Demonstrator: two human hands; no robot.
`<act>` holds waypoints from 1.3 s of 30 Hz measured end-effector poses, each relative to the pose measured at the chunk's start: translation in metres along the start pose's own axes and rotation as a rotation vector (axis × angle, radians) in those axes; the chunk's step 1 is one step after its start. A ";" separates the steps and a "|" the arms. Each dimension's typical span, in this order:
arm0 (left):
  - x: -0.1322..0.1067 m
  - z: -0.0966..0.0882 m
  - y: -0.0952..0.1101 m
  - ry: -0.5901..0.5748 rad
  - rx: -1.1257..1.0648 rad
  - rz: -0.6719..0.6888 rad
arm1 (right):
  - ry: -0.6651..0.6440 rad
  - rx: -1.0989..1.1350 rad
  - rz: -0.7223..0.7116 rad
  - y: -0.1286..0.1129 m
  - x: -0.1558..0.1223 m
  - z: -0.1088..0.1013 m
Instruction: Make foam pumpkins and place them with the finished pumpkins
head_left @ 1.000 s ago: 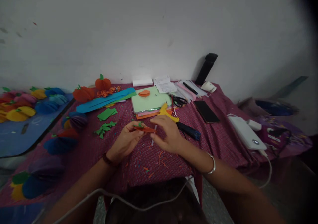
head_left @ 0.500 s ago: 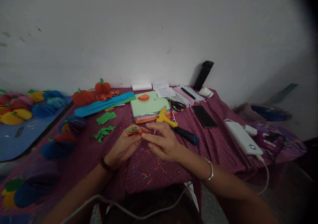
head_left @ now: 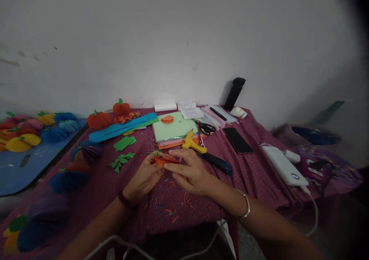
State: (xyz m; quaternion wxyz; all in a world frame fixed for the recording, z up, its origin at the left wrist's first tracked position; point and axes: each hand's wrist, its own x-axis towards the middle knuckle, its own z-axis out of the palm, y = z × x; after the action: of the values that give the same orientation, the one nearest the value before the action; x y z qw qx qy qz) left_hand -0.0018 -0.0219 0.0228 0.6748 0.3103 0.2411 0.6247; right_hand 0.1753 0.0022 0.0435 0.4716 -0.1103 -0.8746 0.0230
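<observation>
Between both hands, over the front of the table, is an orange paper pumpkin (head_left: 165, 159) with a bit of green at its top left. My left hand (head_left: 148, 174) pinches its left side. The fingers of my right hand (head_left: 188, 171) grip its right side, thumb side uppermost. Just beyond the right hand lies a yellow and dark blue glue gun (head_left: 194, 144). Left of the hands are green paper leaf cutouts (head_left: 122, 161) and a small stack of green paper pieces (head_left: 124, 143).
Finished paper pumpkins (head_left: 24, 141) crowd the left side. Blue paper strips (head_left: 123, 127), a green sheet pack (head_left: 173, 128), scissors (head_left: 206, 128), a phone (head_left: 237, 140) and a black bottle (head_left: 235, 93) lie or stand behind. A white power bank (head_left: 284, 164) with a cable sits right.
The orange paper has been turned and opened out, so more of its folds show between my fingers. The whole view has shifted slightly downward in the scene.
</observation>
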 end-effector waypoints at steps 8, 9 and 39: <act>0.001 0.002 -0.005 0.158 0.032 0.149 | -0.032 -0.101 0.056 0.001 -0.002 0.005; 0.001 0.002 -0.005 0.166 0.039 0.161 | -0.051 -0.109 0.059 0.000 -0.002 0.006; 0.001 -0.003 0.002 0.177 0.111 0.229 | -0.096 -0.076 0.078 0.011 -0.004 0.014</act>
State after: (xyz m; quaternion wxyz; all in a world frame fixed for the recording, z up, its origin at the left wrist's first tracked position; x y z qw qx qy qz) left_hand -0.0052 -0.0203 0.0217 0.5570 0.3164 0.2966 0.7083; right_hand 0.1672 0.0129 0.0311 0.4233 -0.1608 -0.8915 0.0136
